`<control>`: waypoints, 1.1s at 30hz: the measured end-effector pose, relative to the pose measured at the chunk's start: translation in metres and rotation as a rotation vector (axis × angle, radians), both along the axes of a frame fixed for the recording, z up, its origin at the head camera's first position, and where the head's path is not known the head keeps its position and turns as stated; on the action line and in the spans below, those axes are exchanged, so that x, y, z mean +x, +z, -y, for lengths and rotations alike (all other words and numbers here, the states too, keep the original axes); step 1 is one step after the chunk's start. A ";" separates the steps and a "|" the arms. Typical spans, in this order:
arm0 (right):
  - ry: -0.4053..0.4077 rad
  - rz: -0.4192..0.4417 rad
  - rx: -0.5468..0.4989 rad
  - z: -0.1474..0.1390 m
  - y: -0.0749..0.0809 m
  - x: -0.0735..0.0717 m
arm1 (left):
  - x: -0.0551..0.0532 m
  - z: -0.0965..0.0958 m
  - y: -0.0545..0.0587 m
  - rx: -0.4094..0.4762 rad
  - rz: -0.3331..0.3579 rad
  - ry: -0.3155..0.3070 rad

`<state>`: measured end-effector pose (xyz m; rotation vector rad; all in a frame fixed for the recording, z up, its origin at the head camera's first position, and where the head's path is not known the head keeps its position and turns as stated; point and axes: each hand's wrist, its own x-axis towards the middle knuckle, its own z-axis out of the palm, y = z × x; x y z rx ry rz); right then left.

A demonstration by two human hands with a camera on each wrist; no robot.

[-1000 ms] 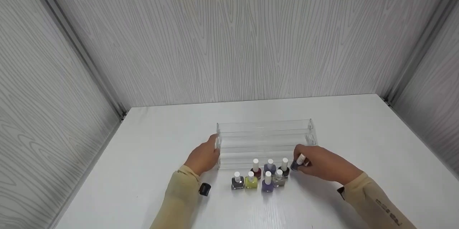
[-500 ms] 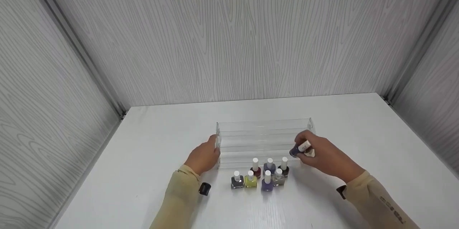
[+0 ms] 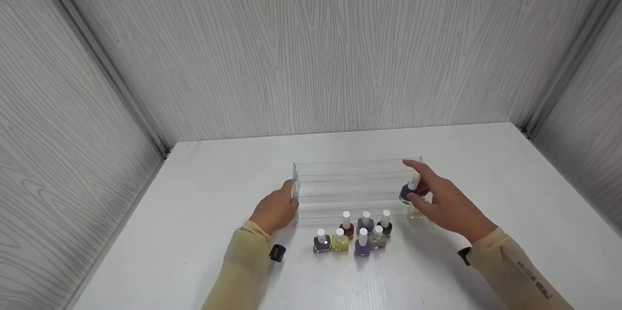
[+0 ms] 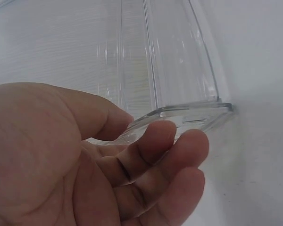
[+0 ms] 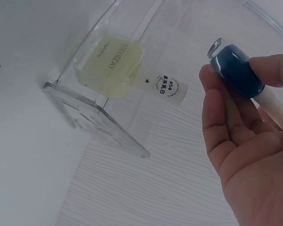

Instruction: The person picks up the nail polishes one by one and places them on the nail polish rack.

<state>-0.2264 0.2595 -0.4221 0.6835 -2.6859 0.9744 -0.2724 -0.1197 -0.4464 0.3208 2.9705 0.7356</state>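
A clear acrylic tiered rack [image 3: 347, 198] lies on the white table. My left hand [image 3: 277, 208] holds its left end panel; in the left wrist view the thumb [image 4: 101, 115] and fingertips meet at that panel [image 4: 198, 115]. Over the rack's right end, my right hand [image 3: 449, 205] pinches a dark blue nail polish bottle [image 3: 407, 194] with a white cap. The right wrist view shows this bottle [image 5: 238, 70] tilted between thumb and fingers. Near it, a pale yellow nail polish bottle [image 5: 108, 66] sits in the rack by the right end panel [image 5: 99, 117].
Several nail polish bottles stand in front of the rack, among them a yellow one [image 3: 340, 243], a purple one [image 3: 362, 247], a dark red one [image 3: 346, 229] and a grey one [image 3: 321, 243]. A wood-grain panel [image 3: 311, 47] rises behind the table.
My right hand has lifted the dark blue bottle from beside the other bottles and moved it back over the rack's right end, uncovering the pale yellow bottle. My left hand stays put.
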 end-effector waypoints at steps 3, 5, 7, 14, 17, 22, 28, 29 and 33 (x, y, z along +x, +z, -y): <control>-0.032 -0.028 0.015 -0.003 0.000 -0.001 | 0.000 -0.001 0.000 0.000 0.005 0.010; -0.055 -0.023 0.012 -0.005 -0.001 -0.001 | 0.001 -0.002 0.000 -0.005 0.005 0.013; -0.072 -0.014 0.004 -0.007 -0.001 -0.002 | 0.001 -0.002 0.000 -0.008 0.007 0.016; -0.107 -0.042 0.024 -0.012 -0.004 -0.002 | 0.002 -0.004 0.000 0.000 0.000 0.006; -0.130 -0.064 0.018 -0.015 -0.004 -0.002 | 0.002 -0.005 0.001 0.002 -0.007 -0.001; -0.199 -0.110 0.006 -0.017 -0.005 -0.002 | 0.002 -0.006 0.001 -0.003 -0.008 0.000; -0.255 -0.166 0.000 -0.019 -0.009 -0.005 | 0.003 -0.004 0.001 -0.007 -0.008 -0.006; -0.257 -0.172 0.004 -0.019 -0.010 -0.006 | 0.003 -0.004 0.001 -0.008 -0.008 -0.010; -0.261 -0.184 0.009 -0.021 -0.015 -0.009 | 0.003 -0.002 0.000 -0.003 -0.005 -0.020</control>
